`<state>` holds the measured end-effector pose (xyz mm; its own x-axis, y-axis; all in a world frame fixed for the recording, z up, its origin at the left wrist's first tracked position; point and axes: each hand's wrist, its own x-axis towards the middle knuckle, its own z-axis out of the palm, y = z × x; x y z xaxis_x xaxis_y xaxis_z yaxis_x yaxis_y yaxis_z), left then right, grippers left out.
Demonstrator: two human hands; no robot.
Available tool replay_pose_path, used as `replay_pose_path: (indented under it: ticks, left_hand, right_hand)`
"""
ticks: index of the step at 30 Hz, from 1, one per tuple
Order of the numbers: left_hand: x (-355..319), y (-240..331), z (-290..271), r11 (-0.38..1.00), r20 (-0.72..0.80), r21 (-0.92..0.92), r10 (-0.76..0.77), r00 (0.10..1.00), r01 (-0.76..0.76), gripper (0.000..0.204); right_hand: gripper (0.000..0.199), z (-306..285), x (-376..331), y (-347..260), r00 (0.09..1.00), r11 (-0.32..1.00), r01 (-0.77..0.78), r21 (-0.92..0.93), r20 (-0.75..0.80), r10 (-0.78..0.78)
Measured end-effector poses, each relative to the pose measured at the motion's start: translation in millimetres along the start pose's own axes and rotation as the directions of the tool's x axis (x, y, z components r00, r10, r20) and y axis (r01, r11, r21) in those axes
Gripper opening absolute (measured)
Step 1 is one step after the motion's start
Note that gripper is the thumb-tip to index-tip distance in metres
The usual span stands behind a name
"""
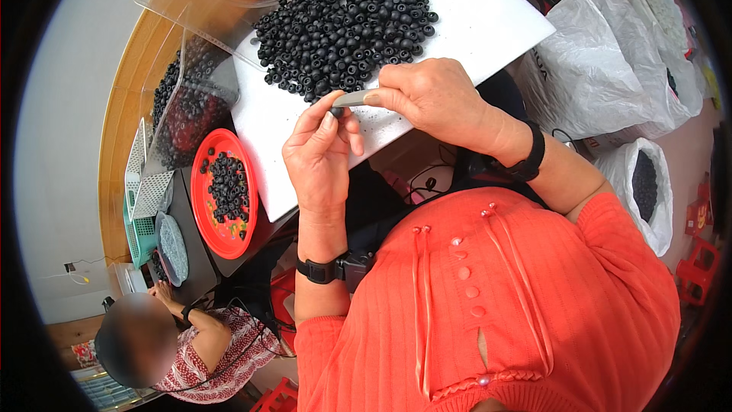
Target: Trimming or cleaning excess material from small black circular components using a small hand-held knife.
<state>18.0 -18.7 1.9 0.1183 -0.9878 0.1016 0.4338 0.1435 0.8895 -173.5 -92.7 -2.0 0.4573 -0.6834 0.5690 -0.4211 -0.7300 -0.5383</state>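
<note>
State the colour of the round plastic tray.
The tray is red, with green and yellow patterning inside; best seen in the head view.

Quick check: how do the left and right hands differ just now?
The left hand pinches a small black piece, while the right hand holds a flat grey blade. The left hand points up the picture; the right hand points leftward. Both have dark wristbands.

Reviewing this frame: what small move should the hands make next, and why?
Probably a slight, careful stroke of the grey blade with the right hand: the left hand pinches a small black piece, and the blade appears to lie right at it, close to the thumb.
</note>
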Motion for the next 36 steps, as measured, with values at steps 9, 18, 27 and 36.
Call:
replay_pose_path:
  ticks: [9, 18, 27, 36]
  left_hand:
    - [0.1, 0.8, -1.4, 0.999, 0.009, -0.041, -0.033, 0.999, 0.033, 0.03]
    - [-2.3, 3.0, 3.6, 1.0, -0.004, 0.019, -0.015, 1.0, 0.015, 0.033]
    - [-1.6, 2.0, 3.4, 0.999, 0.005, -0.024, -0.033, 0.999, 0.033, 0.033]
    - [-1.7, 2.3, 7.6, 0.999, -0.017, -0.008, -0.037, 0.999, 0.037, 0.033]
  right_hand:
    - [0.035, -0.9, -0.5, 2.3, 1.0, 1.0, 0.0, 0.021, 0.007, 0.0]
    - [0.034, -2.5, 0.4, 3.2, 1.0, 0.999, 0.003, 0.034, 0.008, -0.003]
    - [0.033, -3.5, 1.6, 3.1, 1.0, 0.996, -0.007, 0.091, 0.009, 0.006]
    - [0.039, -4.6, 2.9, 3.9, 0.999, 0.997, -0.013, 0.071, 0.031, 0.011]
